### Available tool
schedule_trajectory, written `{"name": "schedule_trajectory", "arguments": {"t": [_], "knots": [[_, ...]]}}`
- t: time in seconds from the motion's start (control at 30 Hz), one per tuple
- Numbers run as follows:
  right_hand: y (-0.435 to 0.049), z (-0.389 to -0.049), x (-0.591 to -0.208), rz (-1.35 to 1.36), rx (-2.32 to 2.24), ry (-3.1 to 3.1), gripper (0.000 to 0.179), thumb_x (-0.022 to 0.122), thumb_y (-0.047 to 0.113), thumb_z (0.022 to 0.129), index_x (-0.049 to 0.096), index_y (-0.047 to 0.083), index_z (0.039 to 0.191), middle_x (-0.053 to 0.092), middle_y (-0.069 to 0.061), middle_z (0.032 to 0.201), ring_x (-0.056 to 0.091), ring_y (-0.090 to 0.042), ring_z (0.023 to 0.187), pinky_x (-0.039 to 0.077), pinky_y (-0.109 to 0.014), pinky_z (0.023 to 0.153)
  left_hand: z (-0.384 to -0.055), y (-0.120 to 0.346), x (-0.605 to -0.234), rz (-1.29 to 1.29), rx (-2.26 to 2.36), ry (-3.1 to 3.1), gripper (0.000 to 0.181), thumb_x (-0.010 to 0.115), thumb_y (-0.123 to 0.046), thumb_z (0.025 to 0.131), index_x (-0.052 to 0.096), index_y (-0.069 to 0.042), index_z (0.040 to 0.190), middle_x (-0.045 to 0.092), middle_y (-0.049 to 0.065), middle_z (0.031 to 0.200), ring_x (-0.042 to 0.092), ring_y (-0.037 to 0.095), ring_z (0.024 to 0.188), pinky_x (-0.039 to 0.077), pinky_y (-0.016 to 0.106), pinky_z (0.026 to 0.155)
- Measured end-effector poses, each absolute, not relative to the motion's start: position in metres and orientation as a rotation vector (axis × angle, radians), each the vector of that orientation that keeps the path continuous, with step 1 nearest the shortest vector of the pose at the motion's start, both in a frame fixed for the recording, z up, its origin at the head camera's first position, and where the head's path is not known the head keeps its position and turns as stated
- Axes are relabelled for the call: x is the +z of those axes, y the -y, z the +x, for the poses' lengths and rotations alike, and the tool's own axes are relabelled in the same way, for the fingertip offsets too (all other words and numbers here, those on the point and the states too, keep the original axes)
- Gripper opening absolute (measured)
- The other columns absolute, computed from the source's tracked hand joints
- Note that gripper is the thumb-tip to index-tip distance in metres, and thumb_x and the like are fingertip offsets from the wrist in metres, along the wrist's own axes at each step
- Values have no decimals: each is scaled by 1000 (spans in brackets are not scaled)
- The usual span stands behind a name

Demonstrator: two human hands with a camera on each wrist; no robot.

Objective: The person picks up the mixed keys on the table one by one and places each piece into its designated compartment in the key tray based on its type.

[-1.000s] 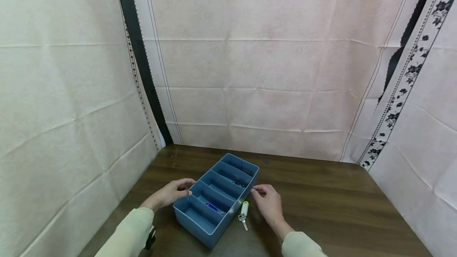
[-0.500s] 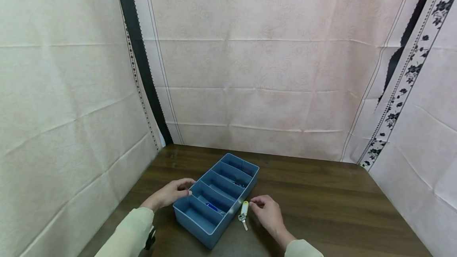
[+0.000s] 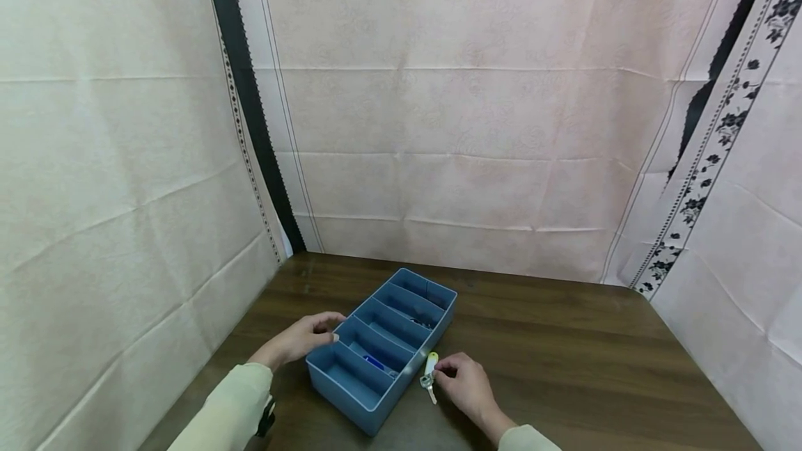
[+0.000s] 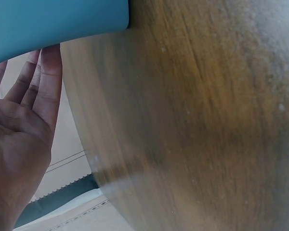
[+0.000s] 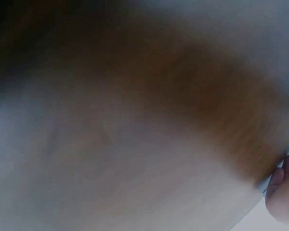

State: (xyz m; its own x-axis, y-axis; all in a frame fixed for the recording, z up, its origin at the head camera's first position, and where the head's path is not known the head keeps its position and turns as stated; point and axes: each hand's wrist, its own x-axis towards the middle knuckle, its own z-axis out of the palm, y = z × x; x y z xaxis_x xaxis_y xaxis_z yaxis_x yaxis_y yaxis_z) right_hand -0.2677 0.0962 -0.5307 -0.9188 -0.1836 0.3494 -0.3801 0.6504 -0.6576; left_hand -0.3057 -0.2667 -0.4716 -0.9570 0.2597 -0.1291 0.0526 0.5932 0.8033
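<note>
On the brown table stands a blue divided box (image 3: 351, 395) with several compartments in a row. My left hand (image 3: 299, 339) rests at its left long side, fingertips and thumb right at the rim. In the left wrist view the fingers (image 4: 50, 82) reach nearly straight to the blue wall. Beside the box's right side lies a key (image 3: 428, 383) with a yellow-edged tag (image 3: 431, 363). My right hand (image 3: 466, 385) is there with bent fingers, its fingertips overlapping the tag's edge; I cannot tell whether they pinch it. The right wrist view is mostly blurred.
A blue item (image 3: 374, 362) lies in one compartment, and small dark metal items (image 3: 421, 323) lie in another farther back. The wooden table (image 3: 564, 353) extends to the right. Pale cloth (image 3: 438, 124) hangs behind and at both sides.
My right hand has moved from the box's right side down toward me, to the key's tag. The left hand, the box and the key have stayed in place.
</note>
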Motion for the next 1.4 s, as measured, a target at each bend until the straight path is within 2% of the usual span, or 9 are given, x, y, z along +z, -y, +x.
{"name": "schedule_trajectory", "arguments": {"t": [0.23,0.5,1.03,1.4], "knots": [[-96,-269,-532,509,1046,2642,4,80,18,79,76,18,80,63,8,87,62,-17,86,49,-37,75,-304,266,-471,268,1284,-2615,38,64,-31,97,58,-25,134,61,3,115,57,23,101,48,53,90],[-95,-270,-532,506,1000,2668,6,80,18,79,75,20,78,63,7,88,61,-18,87,48,-41,76,-303,267,-471,329,1271,-2627,38,64,-28,98,57,-24,134,60,3,107,55,22,98,48,45,85],[-94,-269,-532,515,991,2663,9,79,14,79,73,20,76,62,5,90,62,-19,87,49,-40,76,-306,268,-473,329,1291,-2602,36,62,-26,98,57,-24,134,61,4,107,56,23,98,48,46,86],[-92,-268,-525,334,1133,2510,11,76,11,80,73,20,74,65,5,92,64,-20,90,50,-39,81,-306,269,-473,333,1291,-2602,37,62,-26,99,57,-22,135,60,5,110,56,24,100,48,48,87]]}}
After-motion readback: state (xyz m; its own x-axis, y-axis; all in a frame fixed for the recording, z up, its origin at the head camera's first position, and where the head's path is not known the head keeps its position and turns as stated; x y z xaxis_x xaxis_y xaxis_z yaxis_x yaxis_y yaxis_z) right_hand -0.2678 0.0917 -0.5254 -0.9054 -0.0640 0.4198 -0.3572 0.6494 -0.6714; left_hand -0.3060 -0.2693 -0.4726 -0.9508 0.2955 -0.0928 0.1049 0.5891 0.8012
